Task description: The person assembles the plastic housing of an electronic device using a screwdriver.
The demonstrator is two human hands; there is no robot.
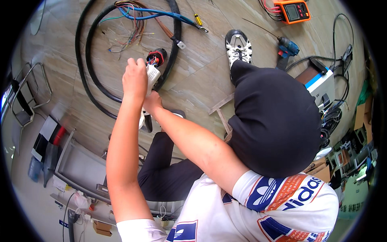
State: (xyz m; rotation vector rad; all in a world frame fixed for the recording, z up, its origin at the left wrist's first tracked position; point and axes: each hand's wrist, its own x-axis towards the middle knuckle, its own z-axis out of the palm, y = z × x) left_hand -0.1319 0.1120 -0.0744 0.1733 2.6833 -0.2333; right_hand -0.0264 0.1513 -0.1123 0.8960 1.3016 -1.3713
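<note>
My left hand (135, 76) is closed at the upper part of a white wrapped piece (153, 74) on a thick black cable, just below a black and red round connector (157, 56) with thin coloured wires inside. My right hand (153, 101) is closed a little lower on the same cable, partly behind my left wrist. The black cable (175, 24) lies in loops on the tiled floor, with blue and brown leads (169, 16) ending in metal lugs, and a bundle of thin loose wires (125, 40) beside them.
A yellow screwdriver (198, 19), orange meter (293, 12), blue drill (287, 47) and white case (322, 88) lie to the right. A wooden frame (221, 113) is by my leg. A metal chair (32, 90), grey bench (80, 165) and cardboard boxes (363, 115) sit around the edges.
</note>
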